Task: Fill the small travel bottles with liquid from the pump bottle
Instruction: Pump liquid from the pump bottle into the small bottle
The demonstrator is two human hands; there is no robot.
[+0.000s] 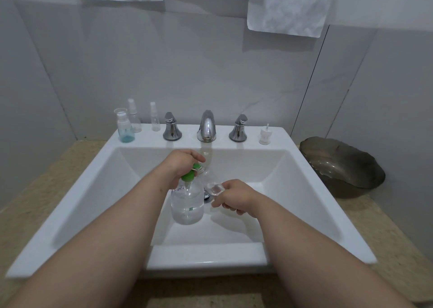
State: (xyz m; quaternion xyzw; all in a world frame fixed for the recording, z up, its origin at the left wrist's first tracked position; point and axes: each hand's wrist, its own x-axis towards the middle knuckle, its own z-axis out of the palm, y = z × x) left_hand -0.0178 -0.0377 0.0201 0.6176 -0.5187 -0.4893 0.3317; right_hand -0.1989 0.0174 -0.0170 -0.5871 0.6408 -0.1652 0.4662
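Observation:
A clear pump bottle (187, 204) with a green pump head stands in the white sink (304, 190), partly filled with clear liquid. My left hand (181, 164) lies on top of the green head, fingers curled round it. My right hand (234, 196) grips a small clear travel bottle (212, 182), tilted with its mouth up at the pump nozzle. On the sink's back ledge at left stand a bluish travel bottle (126, 129) under an upturned clear cap and two clear spray bottles (134, 117) (154, 117). A loose white pump cap (265, 136) stands at the ledge's right end.
A chrome faucet (206, 127) with two chrome handles (172, 127) (239, 129) stands at the back of the sink. The drain (207, 196) lies below the small bottle. A dark shell-shaped glass dish (342, 164) sits on the beige counter (35, 190) at right. White cloths (288, 7) hang on the wall.

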